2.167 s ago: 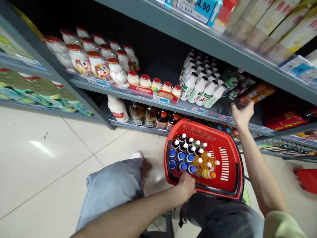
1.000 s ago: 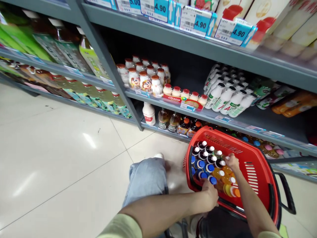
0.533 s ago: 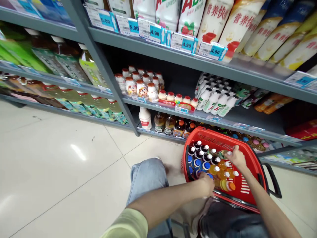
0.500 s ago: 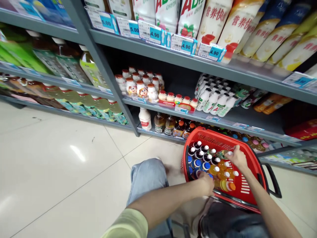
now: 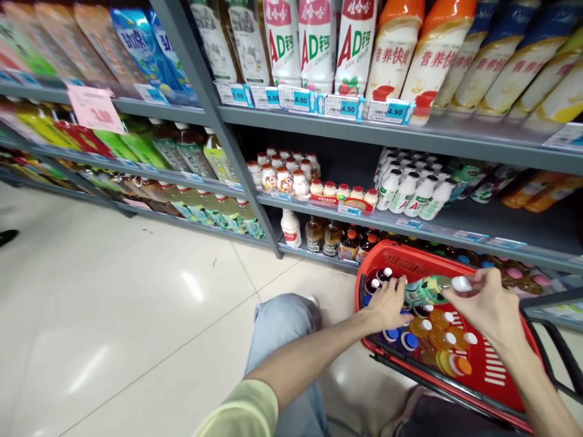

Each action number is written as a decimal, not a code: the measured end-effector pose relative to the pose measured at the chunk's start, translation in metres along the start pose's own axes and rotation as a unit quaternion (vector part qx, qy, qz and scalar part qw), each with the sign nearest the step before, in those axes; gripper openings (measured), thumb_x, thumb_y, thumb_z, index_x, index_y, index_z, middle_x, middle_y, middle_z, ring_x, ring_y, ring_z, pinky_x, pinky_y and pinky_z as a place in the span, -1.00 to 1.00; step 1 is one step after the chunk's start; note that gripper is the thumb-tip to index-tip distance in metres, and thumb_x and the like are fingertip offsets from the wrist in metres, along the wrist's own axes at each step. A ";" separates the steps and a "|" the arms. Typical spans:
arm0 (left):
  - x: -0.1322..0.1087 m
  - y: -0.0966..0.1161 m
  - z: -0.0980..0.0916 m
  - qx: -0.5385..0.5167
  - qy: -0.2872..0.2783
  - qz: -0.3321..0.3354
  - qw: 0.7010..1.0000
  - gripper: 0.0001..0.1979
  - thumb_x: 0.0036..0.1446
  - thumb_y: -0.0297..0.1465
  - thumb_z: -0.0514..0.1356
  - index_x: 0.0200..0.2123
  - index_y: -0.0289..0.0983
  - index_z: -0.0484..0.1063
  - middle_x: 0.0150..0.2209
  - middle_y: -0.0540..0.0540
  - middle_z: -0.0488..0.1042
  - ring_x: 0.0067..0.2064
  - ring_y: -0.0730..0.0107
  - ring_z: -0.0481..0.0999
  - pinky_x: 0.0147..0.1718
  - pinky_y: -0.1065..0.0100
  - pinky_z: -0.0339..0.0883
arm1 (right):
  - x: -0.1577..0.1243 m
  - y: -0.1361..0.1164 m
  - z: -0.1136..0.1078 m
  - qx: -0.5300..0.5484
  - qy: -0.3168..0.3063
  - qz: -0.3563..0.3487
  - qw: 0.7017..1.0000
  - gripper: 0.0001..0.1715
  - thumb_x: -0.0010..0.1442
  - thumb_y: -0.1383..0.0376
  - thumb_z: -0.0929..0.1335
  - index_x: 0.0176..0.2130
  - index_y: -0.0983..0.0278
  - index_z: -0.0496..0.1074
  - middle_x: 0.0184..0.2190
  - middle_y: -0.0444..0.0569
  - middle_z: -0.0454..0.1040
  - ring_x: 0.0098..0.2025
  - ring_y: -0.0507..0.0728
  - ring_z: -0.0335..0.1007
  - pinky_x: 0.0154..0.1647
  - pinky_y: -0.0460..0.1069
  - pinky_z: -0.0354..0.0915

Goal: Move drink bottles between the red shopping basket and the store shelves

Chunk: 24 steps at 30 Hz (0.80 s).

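A red shopping basket (image 5: pixel 501 346) holds several small drink bottles. My right hand (image 5: pixel 494 303) is closed around the neck of a clear drink bottle with a green label (image 5: pixel 426 291), just below its white cap. The bottle lies tilted almost flat above the others, its base pointing left. My left hand (image 5: pixel 387 306) spreads over the basket's left part, fingers apart, its fingertips at the bottle's base; whether they press on it I cannot tell. Below are blue-capped bottles (image 5: pixel 409 341), dark bottles with white caps (image 5: pixel 386 274) and orange drink bottles (image 5: pixel 441 338).
Behind the basket stands a grey shelf unit (image 5: pixel 319 124) with small white milk-drink bottles (image 5: pixel 405 191), red-capped yogurt drinks (image 5: pixel 285 179) and tall bottles above. The basket's black handle (image 5: pixel 560 352) sticks out at right. My denim knee (image 5: pixel 285 321) is left of the basket, over pale floor tiles (image 5: pixel 150 303).
My right hand has raised the green-labelled bottle and tipped it sideways. My left hand has moved from the near blue-capped bottles to the bottle's base. The view has swung left.
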State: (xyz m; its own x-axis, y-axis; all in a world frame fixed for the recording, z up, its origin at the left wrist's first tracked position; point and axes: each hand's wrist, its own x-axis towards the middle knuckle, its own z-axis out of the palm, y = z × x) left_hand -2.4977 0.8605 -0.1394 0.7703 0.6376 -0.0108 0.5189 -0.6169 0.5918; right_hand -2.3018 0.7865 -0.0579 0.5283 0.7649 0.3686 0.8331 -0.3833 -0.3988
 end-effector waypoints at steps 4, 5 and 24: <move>0.001 -0.007 0.007 -0.144 0.017 -0.005 0.989 0.13 -0.18 -0.22 0.50 0.39 -0.32 0.01 0.23 -0.37 0.36 0.23 -0.12 0.41 0.15 0.04 0.36 | -0.024 -0.023 -0.022 0.079 0.036 -0.032 0.996 -0.38 -0.17 -0.13 0.42 -0.28 0.11 0.11 -0.39 -0.06 0.55 -0.47 0.24 0.52 -0.47 0.06 0.30; 0.000 -0.007 0.009 -0.173 0.005 0.003 0.985 0.07 -0.19 -0.23 0.49 0.35 -0.30 0.09 0.18 -0.32 0.43 0.18 -0.07 0.46 0.12 0.08 0.39 | -0.028 -0.025 -0.025 0.098 0.044 -0.031 0.994 -0.38 -0.16 -0.13 0.43 -0.27 0.11 0.13 -0.37 -0.06 0.56 -0.47 0.24 0.53 -0.46 0.06 0.31; -0.022 0.031 -0.015 -0.388 0.038 -0.082 0.917 -0.42 0.13 -0.28 0.31 0.16 -0.30 0.23 -0.03 -0.21 0.57 -0.03 0.15 0.58 0.01 0.15 0.42 | -0.052 -0.053 0.063 0.570 -0.141 0.155 0.794 -0.38 -0.03 0.03 0.59 -0.08 0.27 0.45 -0.19 -0.02 0.58 -0.18 0.18 0.51 -0.12 0.06 0.43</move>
State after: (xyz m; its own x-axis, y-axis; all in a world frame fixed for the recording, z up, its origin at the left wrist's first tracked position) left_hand -2.5041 0.8345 -0.1091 0.6618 0.7412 -0.1126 0.1838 -0.0148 0.9829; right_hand -2.3836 0.7998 -0.1088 0.4869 0.8728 -0.0343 -0.1051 0.0196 -0.9943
